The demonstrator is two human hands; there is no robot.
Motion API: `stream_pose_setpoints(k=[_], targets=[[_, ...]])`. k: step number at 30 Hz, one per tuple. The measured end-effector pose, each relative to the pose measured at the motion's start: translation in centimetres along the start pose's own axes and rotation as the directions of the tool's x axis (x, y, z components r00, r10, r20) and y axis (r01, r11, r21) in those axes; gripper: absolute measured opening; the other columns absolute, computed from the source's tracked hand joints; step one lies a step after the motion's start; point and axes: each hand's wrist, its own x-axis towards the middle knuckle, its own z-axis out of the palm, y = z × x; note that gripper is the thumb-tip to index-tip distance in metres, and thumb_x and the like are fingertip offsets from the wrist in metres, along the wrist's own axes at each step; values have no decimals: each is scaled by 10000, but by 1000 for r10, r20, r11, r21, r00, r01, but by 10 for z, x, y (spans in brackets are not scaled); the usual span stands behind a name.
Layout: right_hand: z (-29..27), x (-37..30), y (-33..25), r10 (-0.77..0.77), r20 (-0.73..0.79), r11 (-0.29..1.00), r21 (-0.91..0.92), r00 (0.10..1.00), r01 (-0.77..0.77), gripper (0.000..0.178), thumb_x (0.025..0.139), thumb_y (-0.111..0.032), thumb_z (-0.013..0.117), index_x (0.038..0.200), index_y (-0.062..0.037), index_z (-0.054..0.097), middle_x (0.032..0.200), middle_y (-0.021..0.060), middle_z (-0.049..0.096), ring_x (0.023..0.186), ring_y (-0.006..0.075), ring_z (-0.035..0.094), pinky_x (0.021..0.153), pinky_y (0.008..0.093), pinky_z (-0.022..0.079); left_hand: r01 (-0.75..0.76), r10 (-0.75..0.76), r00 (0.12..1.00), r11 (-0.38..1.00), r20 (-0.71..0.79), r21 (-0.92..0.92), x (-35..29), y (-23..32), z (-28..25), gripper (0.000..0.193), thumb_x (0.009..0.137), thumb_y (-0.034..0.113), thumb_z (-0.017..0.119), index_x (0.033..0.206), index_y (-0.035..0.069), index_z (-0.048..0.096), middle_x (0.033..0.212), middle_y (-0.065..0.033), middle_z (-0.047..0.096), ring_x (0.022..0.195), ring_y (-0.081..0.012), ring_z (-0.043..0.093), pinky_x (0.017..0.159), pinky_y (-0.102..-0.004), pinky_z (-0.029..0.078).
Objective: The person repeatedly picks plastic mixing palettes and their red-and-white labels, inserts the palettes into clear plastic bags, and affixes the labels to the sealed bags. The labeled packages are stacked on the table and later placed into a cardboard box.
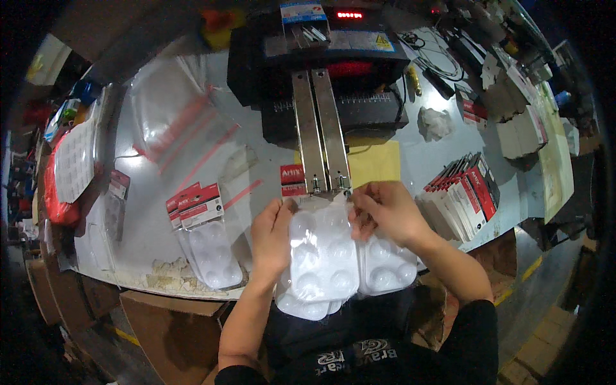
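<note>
A white plastic paint palette (324, 256) with round wells lies in front of me in a shiny clear bag. My left hand (272, 234) grips the bag's upper left edge, fingers closed with the thumb uppermost. At the upper right corner, the fingers of my right hand (387, 210) pinch the clear film; their tips partly hide it. Two long metal rails (321, 128) run from a black machine (317, 58) down to the bag's top edge. More white palettes show beneath the bagged one and to its right (387, 264).
Bagged palettes with red-and-white header cards (205, 208) lie on the left. Clear bags with red strips (170, 109) are spread behind them. At right stands a row of folded red-and-white cards (463, 196). Crumpled plastic (436, 123), cables (436, 61) and a yellow sheet (375, 160) lie farther back.
</note>
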Motion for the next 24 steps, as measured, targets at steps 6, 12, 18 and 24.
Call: stream_pose_setpoints(k=[6, 12, 18, 24], targets=[[-114, -74, 2, -640, -456, 654, -745, 618, 128, 520, 798, -132, 666, 1245, 35, 460, 1114, 190, 577, 977, 213, 595, 813, 292, 483, 269, -316, 864, 948, -393, -170, -21, 27, -118, 322, 858, 251, 569, 1021, -26, 595, 863, -81, 645, 789, -145, 596, 687, -271, 475], [-181, -74, 54, -598, -335, 575, -812, 728, 99, 955, 612, -319, 813, 1334, 80, 333, 1350, 251, 401, 1225, 324, 445, 1016, 359, 344, -108, 581, 774, 514, -252, 851, -36, 7, -82, 277, 763, 148, 671, 994, 23, 583, 1023, -156, 537, 948, -292, 524, 833, -404, 401], [-170, -74, 45, -614, -351, 558, -827, 707, 74, 929, 574, -323, 835, 1282, 93, 401, 1219, 237, 530, 1117, 293, 536, 952, 340, 403, -286, 332, 940, 890, -77, 354, -46, 7, -11, 161, 748, 91, 669, 861, 17, 582, 916, -132, 534, 773, -247, 521, 697, -334, 432], [-123, -84, 4, -476, -617, 749, -658, 627, -79, 498, 693, -132, 750, 1129, 33, 575, 1021, 136, 654, 849, 167, 629, 770, 266, 487, -44, 104, 987, 906, 121, -420, -69, 32, -9, 97, 939, 92, 489, 959, -1, 503, 888, -117, 667, 785, -117, 603, 685, -230, 461]])
